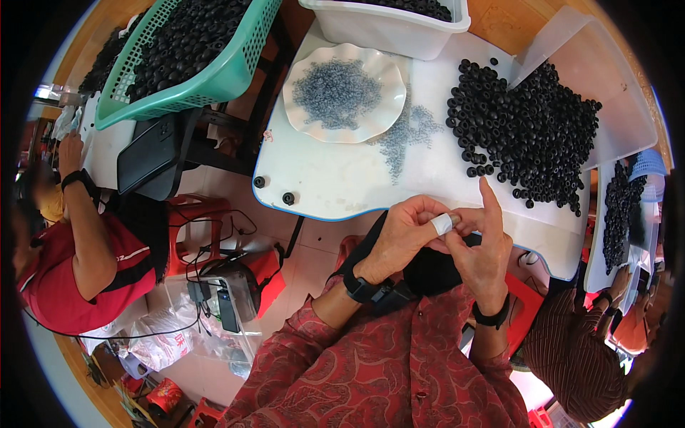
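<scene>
My left hand [399,239] and my right hand [481,260] meet just off the table's front edge, fingertips together. A white wrap, like tape [442,224], covers my left thumb, which presses against its fingers. On my right hand the index finger points straight out toward the table, while the other fingers curl in against the left fingertips. Whatever they pinch is hidden. Beyond them lies a big heap of small black rings [524,128]. A scalloped white plate [296,107] holds many tiny clear greyish pieces [335,93], and more of these are scattered beside it.
Two black rings [288,197] sit near the white table's [321,178] front left edge. A white bin [385,32] stands at the back, a clear tub [614,93] lies tipped at right, and a green basket [207,89] of black parts is left. Other people work on both sides.
</scene>
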Tool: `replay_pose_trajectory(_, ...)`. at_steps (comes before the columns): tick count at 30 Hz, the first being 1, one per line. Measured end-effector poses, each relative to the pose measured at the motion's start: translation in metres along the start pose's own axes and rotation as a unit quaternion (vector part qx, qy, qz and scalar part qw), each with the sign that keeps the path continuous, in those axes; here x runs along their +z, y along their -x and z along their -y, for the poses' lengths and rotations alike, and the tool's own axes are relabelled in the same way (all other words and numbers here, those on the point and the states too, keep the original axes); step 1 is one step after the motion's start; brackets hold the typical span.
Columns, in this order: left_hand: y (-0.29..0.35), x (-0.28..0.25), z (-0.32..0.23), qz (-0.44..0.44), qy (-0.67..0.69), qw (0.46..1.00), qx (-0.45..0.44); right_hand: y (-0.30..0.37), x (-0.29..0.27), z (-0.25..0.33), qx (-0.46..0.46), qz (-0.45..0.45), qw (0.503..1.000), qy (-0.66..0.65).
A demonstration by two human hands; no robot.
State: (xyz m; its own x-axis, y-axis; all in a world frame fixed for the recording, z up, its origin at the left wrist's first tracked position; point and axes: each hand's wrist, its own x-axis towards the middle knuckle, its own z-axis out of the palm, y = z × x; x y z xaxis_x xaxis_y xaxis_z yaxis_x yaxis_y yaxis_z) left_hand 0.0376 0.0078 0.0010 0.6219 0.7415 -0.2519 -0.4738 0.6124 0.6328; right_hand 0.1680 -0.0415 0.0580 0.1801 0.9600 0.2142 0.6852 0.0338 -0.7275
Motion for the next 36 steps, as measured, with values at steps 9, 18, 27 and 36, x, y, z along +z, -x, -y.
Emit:
replay_pose_trajectory(9,0.003,0.003,0.001,0.005,-0.051,0.998,0.023,0.004,0.002,-0.009,0.03,-0.016,0.997,-0.075)
replay_pose_trajectory(18,0.002,0.004,0.007,0.024,0.007,1.0,0.018,0.01,0.006,-0.016,0.02,-0.069,0.984,-0.161)
replay_pose_trajectory(27,0.004,0.005,0.009,0.031,-0.011,0.999,0.016,0.009,0.004,-0.013,0.007,-0.086,0.987,-0.135)
replay_pose_trajectory(36,0.002,0.003,0.01,0.029,0.024,0.999,0.009,0.011,0.006,-0.011,-0.017,-0.072,0.993,-0.093)
